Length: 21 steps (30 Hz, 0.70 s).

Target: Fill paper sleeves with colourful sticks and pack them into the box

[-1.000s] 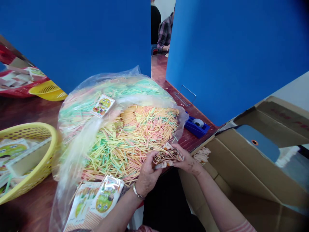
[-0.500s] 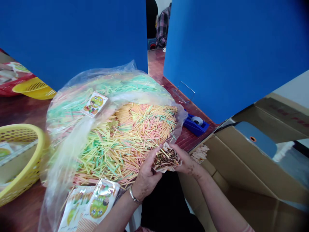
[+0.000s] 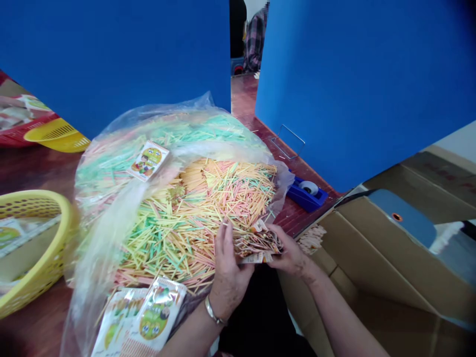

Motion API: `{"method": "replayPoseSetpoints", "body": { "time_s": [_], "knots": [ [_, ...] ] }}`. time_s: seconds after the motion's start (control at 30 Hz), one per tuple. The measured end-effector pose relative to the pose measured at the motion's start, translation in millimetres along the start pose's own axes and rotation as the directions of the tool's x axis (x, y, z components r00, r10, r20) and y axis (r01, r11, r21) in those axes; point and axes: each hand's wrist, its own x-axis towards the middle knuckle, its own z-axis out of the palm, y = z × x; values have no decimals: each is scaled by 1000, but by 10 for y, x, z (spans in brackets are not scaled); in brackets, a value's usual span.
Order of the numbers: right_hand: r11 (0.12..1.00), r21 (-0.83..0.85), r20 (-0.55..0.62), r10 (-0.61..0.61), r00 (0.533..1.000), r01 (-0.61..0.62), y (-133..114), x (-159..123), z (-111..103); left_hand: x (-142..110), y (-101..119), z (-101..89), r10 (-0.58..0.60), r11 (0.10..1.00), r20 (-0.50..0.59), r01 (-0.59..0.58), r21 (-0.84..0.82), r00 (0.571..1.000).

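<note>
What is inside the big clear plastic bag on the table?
The clear plastic bag holds loose pink, green and yellow sticks; the sticks beneath the top layer are hidden.

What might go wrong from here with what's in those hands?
The wrapper bundle sits loosely between the left hand and right hand, directly over the loose sticks, so pieces could slip into the pile. The open plastic bag is heaped near the table edge, so sticks might spill off.
</note>
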Motion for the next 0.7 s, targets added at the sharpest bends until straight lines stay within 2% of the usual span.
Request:
{"method": "replayPoseSetpoints", "body": {
  "time_s": [0.1, 0.2, 0.3, 0.4, 0.47, 0.53, 0.6, 0.7],
  "knots": [
    [998, -12, -3, -62, 998, 62, 0, 6, 7, 25, 45, -64, 160, 957, -4, -155, 245, 987],
    [998, -11, -10, -59, 998, 59, -19, 2, 4, 44, 53, -96, 234, 925, 45, -236, 299, 971],
    [998, 53, 19, 22, 1000, -23, -55, -23, -11, 58, 20, -84, 189, 965, 127, -208, 160, 974],
    [987, 147, 101, 57, 993, -72, -70, -46, -8, 70, -29, -57, 47, 996, 224, -30, -79, 974],
    [981, 175, 114, 68, 991, -87, -60, -47, 22, 81, -49, -51, 8, 987, 265, 35, -158, 964],
    [982, 166, 46, 84, 995, -90, -62, -36, 56, 96, -43, -65, 64, 984, 262, -18, -176, 963],
    [986, 144, -36, 84, 996, -78, -113, -17, 55, 117, -3, -97, 175, 976, 238, -136, -172, 955],
    [995, 101, -51, 17, 999, -12, -279, 11, -48, 156, 83, -139, 290, 949, 248, -245, -199, 924]
  ]
}}
